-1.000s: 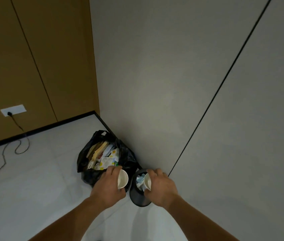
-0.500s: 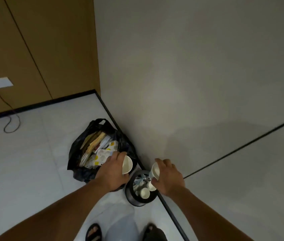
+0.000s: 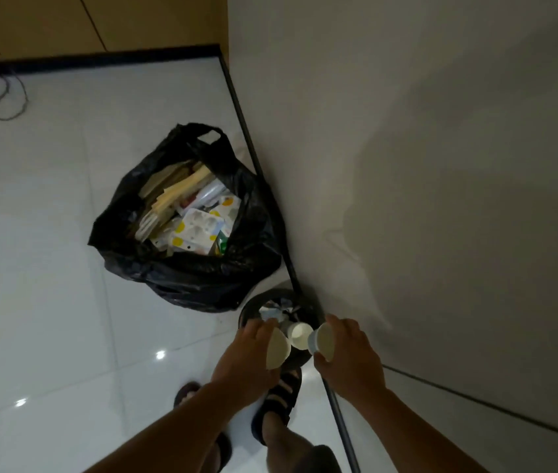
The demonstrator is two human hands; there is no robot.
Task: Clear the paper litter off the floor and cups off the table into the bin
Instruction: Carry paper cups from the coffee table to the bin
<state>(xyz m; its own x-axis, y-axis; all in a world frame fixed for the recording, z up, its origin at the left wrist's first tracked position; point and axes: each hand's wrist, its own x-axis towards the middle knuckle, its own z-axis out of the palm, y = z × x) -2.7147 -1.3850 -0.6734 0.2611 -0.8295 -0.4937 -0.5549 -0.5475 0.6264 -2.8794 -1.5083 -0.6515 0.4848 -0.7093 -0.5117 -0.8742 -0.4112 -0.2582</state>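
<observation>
The person stands over a small round black bin [image 3: 245, 310] that is on the white tiled floor [image 3: 49, 233], close against the grey wall [image 3: 407, 131]. Both hands are above the opening of the bin. The left hand [image 3: 247, 356] holds the left cup [image 3: 277, 349], a white paper cup tilted on its side; its fingers [image 3: 260, 328] are curled around the cup wall. The right hand [image 3: 349, 356] holds the right cup [image 3: 322, 343], also tilted, with its fingers [image 3: 342, 325] wrapped over it and the thumb below. Between the two cups, a third cup [image 3: 299, 335] lies inside the bin, next to crumpled paper scraps [image 3: 270, 309]. Just beside the bin, on its far side, a black bag [image 3: 202, 281] sits open on the floor, filled with cardboard and packaging. One foot in a black sandal [image 3: 281, 394] is near the bin. A grey cable [image 3: 8, 100] lies on the floor far at the left.
</observation>
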